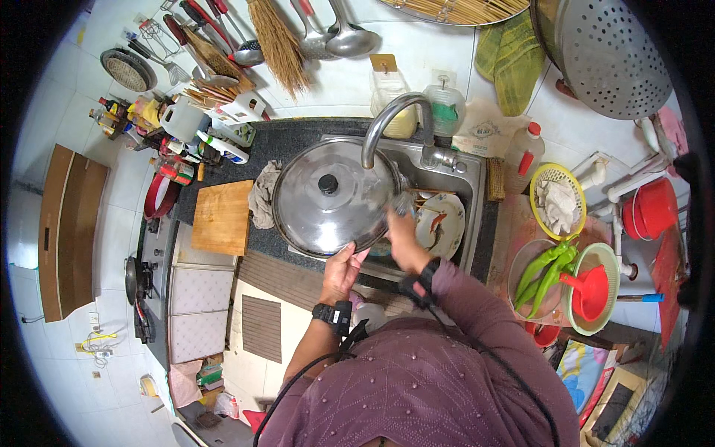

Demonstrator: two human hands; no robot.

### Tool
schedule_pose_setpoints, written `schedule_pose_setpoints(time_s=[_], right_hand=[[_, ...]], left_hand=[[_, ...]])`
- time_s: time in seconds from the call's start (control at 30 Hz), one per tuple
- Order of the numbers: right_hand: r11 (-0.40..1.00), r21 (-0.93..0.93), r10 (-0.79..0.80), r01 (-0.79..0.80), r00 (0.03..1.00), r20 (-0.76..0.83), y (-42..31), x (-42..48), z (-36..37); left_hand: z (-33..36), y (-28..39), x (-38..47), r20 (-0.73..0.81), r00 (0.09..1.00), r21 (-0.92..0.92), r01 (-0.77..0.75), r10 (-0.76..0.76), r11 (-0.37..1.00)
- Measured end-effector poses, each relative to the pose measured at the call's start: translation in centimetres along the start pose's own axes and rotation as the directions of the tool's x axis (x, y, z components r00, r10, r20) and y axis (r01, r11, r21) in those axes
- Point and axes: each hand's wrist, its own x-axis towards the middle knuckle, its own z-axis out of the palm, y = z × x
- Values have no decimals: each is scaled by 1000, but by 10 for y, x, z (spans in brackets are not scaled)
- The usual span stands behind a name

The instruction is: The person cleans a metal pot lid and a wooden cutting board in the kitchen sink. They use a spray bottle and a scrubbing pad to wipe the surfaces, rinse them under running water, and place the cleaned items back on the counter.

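A large round lid point(313, 218) with a black knob point(328, 184) is held under the curved faucet point(385, 120), over the left part of the metal sink point(475, 184). The fingers of my left hand point(342, 272) grip the lid's near rim. My right hand point(405, 237) is motion-blurred at the lid's right edge. A greyish blur at its fingertips may be a scrubber or water; I cannot tell which. Right of that hand, a patterned plate point(455, 218) lies in the sink with chopsticks point(435, 191) behind it. The lid hides much of the basin.
Left of the lid are a grey cloth point(263, 193) and a wooden cutting board point(220, 217). Bottles crowd the back left counter. On the right stand a yellow basket point(536, 209), green peppers point(544, 274) in a bowl, and a red ladle point(592, 293). Utensils hang on the wall.
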Motion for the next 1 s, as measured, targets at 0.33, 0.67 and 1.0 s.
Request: schedule_pose_setpoints(time_s=[0.33, 0.67, 1.0], right_hand=[[992, -97, -75, 77, 997, 21, 11, 39, -22], [704, -571, -464, 421, 882, 79, -16, 71, -33], [316, -786, -480, 532, 804, 351, -32, 20, -6]], left_hand=[[5, -1, -6, -28, 997, 145, 74, -71, 987], [2, 10, -13, -46, 981, 272, 192, -187, 943], [21, 11, -18, -47, 972, 423, 227, -229, 877]])
